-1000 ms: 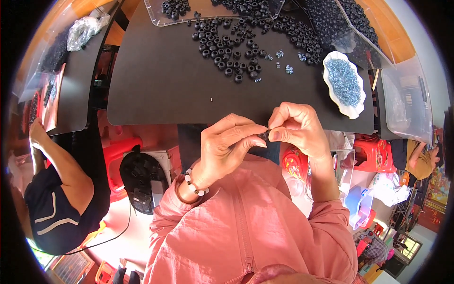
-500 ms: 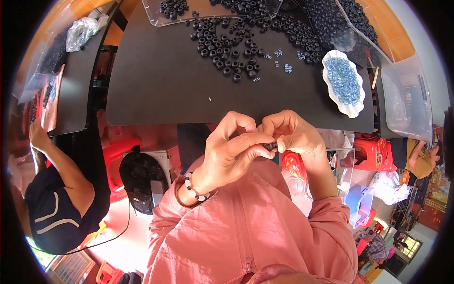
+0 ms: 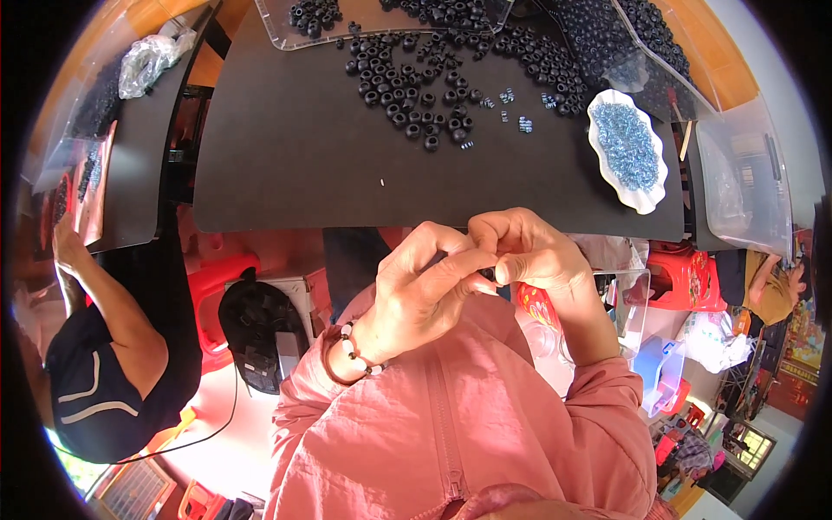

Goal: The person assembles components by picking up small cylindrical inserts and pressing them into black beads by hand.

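My left hand [image 3: 426, 290] and my right hand [image 3: 539, 253] meet just off the near edge of the dark table [image 3: 286, 165]. Between their pinched fingertips is a small black bead [image 3: 489, 275], mostly covered by the fingers. Both thumbs and forefingers press close around it; which hand bears more of it does not show. Large black beads [image 3: 407, 104] lie loose across the far middle of the table, with a few small clusters of blue beads [image 3: 525, 125] beside them. A white scalloped dish [image 3: 646, 204] full of tiny blue beads stands to the right.
A clear plastic bin [image 3: 277, 36] with black beads sits at the far edge, and a mass of black beads [image 3: 598, 52] fills another at far right. An empty-looking clear box [image 3: 745, 186] stands right. At left, another person [image 3: 104, 364] sits by a second table.
My fingertips have closed in tighter, so less of the black bead shows. My left hand has tilted slightly. The beads and dish rest where they were.
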A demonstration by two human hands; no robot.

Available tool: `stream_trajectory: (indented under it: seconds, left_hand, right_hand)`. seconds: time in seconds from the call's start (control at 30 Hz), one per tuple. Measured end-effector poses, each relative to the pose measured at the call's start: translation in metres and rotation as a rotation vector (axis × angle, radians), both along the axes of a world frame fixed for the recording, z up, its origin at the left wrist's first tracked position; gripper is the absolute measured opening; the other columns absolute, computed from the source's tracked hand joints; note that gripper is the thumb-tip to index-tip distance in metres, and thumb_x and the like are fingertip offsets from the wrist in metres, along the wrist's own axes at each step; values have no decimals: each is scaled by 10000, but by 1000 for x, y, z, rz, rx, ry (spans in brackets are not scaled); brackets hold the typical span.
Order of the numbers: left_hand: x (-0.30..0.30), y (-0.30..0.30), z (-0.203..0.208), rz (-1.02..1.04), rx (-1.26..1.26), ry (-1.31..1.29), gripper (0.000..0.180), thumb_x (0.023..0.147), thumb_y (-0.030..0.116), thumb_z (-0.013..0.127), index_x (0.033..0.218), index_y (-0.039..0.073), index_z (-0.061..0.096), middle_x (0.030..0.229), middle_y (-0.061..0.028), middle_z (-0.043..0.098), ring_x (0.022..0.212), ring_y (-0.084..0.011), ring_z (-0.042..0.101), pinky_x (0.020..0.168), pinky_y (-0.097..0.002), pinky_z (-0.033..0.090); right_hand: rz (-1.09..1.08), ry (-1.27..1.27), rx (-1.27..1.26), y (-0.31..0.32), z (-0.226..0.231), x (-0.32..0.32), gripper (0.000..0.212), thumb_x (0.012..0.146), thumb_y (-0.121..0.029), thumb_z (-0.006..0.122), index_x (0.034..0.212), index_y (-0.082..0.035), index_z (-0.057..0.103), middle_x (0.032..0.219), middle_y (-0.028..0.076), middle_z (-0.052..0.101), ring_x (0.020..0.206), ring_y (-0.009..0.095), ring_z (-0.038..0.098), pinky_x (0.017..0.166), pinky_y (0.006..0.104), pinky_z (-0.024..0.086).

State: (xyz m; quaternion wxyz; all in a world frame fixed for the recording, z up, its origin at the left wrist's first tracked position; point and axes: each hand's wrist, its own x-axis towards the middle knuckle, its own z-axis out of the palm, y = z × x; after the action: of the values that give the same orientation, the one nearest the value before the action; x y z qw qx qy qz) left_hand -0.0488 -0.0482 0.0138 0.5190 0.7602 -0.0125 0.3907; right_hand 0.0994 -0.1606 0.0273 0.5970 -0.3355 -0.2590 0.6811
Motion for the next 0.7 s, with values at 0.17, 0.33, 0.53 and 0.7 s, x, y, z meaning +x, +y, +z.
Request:
stream_trajectory:
  seconds: [0.17,0.33,0.53,0.7]
  left_hand:
    - [3,1,1,3,-69,-23,311,681,-107,750,966,9,701,871,-60,552,667,-131,605,557,-253,547]
    - [9,7,1,63,-123,-13,254,735,-69,737,978,2,709,895,-58,550,637,-102,601,573,-230,580]
    - [12,13,-11,134,-64,25,264,711,0,788,964,44,725,887,-43,544,676,-110,575,560,-239,478]
    - [18,13,-10,166,14,40,275,690,23,806,952,49,726,867,-36,542,664,-106,562,553,-245,475]
  right_hand:
    - [-2,99,32,-1,-9,2,330,802,-278,775,891,-7,609,833,34,603,744,112,549,679,233,422]
    - [-139,-36,-28,-4,-3,4,501,857,-448,673,1011,23,597,843,54,630,765,117,600,722,263,507]
    - [-263,-331,-47,-8,2,15,513,882,-484,623,1014,11,606,852,56,639,766,100,601,716,258,509]
    - [-296,-629,-49,-3,17,9,286,921,-279,648,953,2,605,825,26,636,766,65,584,688,217,487]
